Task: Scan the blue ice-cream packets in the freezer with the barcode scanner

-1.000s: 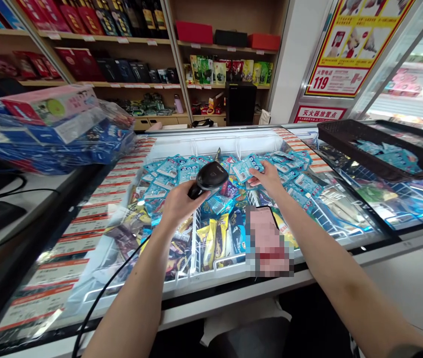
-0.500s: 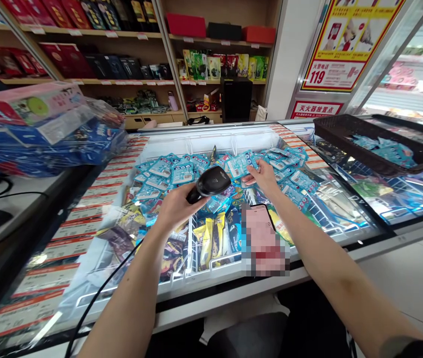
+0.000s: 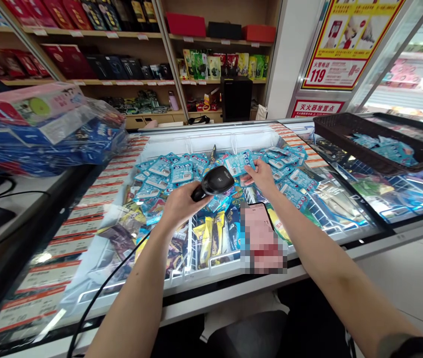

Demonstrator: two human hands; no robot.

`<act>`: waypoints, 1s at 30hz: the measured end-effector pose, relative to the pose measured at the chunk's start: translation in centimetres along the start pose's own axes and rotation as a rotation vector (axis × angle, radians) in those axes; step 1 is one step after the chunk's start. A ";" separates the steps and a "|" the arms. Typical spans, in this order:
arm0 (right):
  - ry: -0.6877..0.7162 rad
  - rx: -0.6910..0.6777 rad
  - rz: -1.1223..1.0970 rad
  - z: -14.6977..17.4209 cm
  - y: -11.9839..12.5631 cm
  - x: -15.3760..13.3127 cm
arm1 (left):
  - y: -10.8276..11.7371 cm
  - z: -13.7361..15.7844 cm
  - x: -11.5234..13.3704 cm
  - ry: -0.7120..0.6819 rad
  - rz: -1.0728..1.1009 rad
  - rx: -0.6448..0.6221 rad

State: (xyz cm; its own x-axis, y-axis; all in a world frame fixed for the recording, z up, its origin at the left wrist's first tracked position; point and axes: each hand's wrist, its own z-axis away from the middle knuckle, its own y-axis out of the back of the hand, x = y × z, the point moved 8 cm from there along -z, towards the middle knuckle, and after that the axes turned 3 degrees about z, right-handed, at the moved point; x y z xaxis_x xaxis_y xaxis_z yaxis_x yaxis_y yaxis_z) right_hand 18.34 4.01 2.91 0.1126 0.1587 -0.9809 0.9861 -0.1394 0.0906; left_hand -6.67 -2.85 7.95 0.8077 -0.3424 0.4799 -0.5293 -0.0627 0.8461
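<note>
My left hand (image 3: 182, 203) is wrapped round the handle of a black corded barcode scanner (image 3: 217, 181), its head pointing right. With thumb and fingers, my right hand (image 3: 259, 175) pinches the right end of a small blue packet (image 3: 237, 163) whose white label faces up. The scanner head is close in front of this packet, apart from it. Many similar blue packets (image 3: 182, 172) lie spread over the glass top of a chest freezer (image 3: 234, 135). Below my right hand a phone (image 3: 258, 219) lies on the glass, largely blurred by pixels.
A dark brown basket (image 3: 375, 156) with more blue packets stands at the right. Plastic-wrapped boxes (image 3: 47, 134) are stacked at the left. The scanner's cable (image 3: 112, 276) runs down past my left forearm. Wrapped ice creams (image 3: 211, 238) show under the glass; stocked shelves (image 3: 133, 82) stand behind.
The scanner in my left hand has shifted slightly right and closer to the packet. My right hand and the packet have moved slightly left.
</note>
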 end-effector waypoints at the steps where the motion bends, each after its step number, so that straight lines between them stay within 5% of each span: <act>1: 0.010 0.002 0.001 -0.1 0.1 0.0 | 0.0 0.0 0.0 0.003 -0.003 0.000; 12: 0.007 0.102 0.023 -0.4 1.9 -0.3 | 0.6 -1.1 -0.5 0.054 0.057 0.049; 20: 0.096 0.177 0.132 -0.1 3.2 -0.9 | 2.1 -2.2 -3.5 0.136 0.202 0.201; 30: 0.242 0.361 0.588 0.7 4.9 -3.7 | 2.8 -1.3 -4.7 0.156 0.273 0.261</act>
State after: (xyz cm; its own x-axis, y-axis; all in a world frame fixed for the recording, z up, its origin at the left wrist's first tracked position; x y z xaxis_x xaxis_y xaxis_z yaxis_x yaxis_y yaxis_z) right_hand 22.69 2.04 6.88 0.6763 0.1639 -0.7182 0.6569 -0.5754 0.4873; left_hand -11.63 -0.21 8.32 0.6474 -0.2348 0.7251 -0.7617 -0.2318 0.6051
